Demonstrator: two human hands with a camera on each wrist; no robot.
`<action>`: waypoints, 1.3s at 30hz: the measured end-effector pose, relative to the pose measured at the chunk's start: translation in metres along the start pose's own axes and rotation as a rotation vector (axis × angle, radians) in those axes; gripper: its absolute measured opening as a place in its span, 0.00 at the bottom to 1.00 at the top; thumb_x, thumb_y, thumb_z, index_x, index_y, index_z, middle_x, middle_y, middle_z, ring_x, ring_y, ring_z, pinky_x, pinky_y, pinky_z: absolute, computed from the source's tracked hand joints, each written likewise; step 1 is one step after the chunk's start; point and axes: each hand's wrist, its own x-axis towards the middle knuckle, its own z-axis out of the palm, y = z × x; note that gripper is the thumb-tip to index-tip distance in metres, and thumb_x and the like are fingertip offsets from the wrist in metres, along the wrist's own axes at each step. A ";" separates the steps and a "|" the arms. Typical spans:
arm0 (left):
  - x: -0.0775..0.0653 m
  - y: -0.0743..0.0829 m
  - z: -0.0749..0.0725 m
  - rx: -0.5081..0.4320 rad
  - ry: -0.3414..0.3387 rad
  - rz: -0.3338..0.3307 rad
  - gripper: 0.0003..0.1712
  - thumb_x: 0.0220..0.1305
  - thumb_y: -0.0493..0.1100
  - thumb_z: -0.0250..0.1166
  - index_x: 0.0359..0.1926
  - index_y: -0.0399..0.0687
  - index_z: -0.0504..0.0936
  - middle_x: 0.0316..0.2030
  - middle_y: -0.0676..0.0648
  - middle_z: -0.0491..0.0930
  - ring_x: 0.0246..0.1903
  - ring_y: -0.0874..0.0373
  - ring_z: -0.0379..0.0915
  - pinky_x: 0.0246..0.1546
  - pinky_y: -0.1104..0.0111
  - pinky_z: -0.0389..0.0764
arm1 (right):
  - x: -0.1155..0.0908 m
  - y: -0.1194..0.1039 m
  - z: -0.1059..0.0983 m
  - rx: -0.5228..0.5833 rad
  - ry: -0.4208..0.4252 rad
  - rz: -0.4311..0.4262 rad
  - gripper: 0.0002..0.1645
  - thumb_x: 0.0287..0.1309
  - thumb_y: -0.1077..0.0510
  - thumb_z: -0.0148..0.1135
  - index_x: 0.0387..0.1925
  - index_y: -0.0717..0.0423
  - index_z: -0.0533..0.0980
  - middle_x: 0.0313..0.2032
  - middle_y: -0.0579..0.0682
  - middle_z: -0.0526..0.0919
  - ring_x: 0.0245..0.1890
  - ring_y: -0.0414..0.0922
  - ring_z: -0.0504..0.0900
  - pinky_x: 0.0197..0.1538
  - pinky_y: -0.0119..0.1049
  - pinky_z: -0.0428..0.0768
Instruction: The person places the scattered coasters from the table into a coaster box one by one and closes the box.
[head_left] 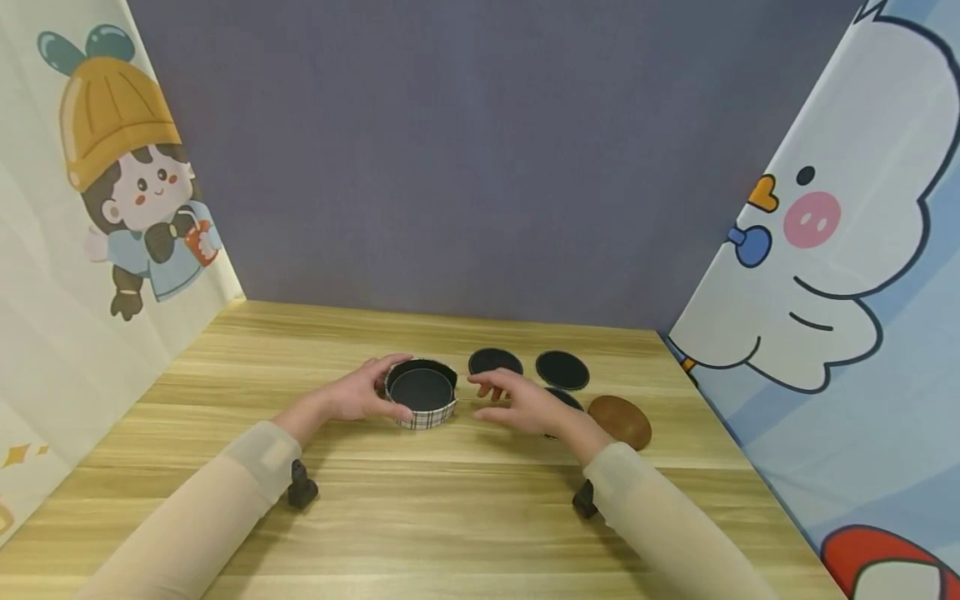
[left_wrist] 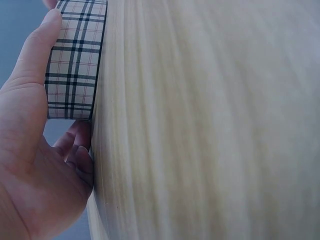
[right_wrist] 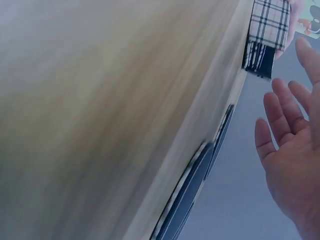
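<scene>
A round, low holder (head_left: 424, 419) with a plaid outer wall and a black inside stands on the wooden table. My left hand (head_left: 354, 396) grips it from the left, thumb on the near side and fingers at the far side. In the left wrist view the thumb lies along the plaid wall (left_wrist: 75, 60). A gap breaks the holder's wall on its right side. Just right of this gap, my right hand (head_left: 525, 404) hovers with fingers loosely bent and nothing in them. Beneath and behind it lie black round discs, like coasters (head_left: 495, 360).
Another black disc (head_left: 562, 370) lies to the back right, and a third (head_left: 567, 398) is partly hidden by the right hand. A brown leather-like round piece (head_left: 621, 419) lies right of the right wrist. A grey panel (head_left: 465, 167) stands behind the table (head_left: 442, 525).
</scene>
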 end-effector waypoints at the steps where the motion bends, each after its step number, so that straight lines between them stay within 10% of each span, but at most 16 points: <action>1: 0.000 0.000 0.000 0.002 0.000 -0.001 0.67 0.59 0.56 0.86 0.89 0.57 0.54 0.73 0.27 0.60 0.63 0.38 0.73 0.67 0.39 0.76 | -0.004 0.002 -0.002 -0.009 -0.002 0.005 0.40 0.76 0.46 0.71 0.81 0.50 0.70 0.59 0.49 0.81 0.55 0.43 0.79 0.59 0.46 0.83; 8: 0.003 0.002 0.000 0.006 -0.004 -0.005 0.66 0.59 0.57 0.86 0.89 0.58 0.54 0.72 0.29 0.62 0.61 0.40 0.72 0.66 0.41 0.75 | -0.039 0.021 -0.016 -0.064 0.018 0.001 0.39 0.75 0.45 0.71 0.80 0.51 0.71 0.54 0.51 0.82 0.47 0.44 0.81 0.51 0.41 0.82; 19: 0.003 0.003 -0.002 0.006 -0.003 -0.010 0.67 0.59 0.57 0.86 0.88 0.57 0.54 0.73 0.28 0.60 0.62 0.39 0.73 0.66 0.42 0.76 | -0.092 0.050 -0.038 -0.159 0.028 0.096 0.36 0.76 0.43 0.69 0.79 0.46 0.74 0.71 0.55 0.77 0.71 0.61 0.76 0.74 0.69 0.70; 25: 0.001 0.001 -0.002 0.010 -0.003 -0.007 0.67 0.58 0.57 0.86 0.89 0.56 0.54 0.72 0.27 0.61 0.61 0.40 0.74 0.65 0.43 0.77 | -0.102 0.062 -0.042 -0.260 0.003 0.093 0.28 0.81 0.47 0.64 0.77 0.40 0.77 0.78 0.58 0.73 0.79 0.70 0.66 0.75 0.83 0.52; 39: 0.001 0.000 0.000 0.012 -0.007 0.001 0.66 0.60 0.56 0.85 0.88 0.55 0.54 0.70 0.28 0.62 0.58 0.42 0.73 0.64 0.44 0.76 | -0.105 0.063 -0.043 -0.282 -0.047 0.105 0.26 0.80 0.49 0.64 0.75 0.40 0.79 0.81 0.58 0.71 0.79 0.72 0.64 0.72 0.84 0.54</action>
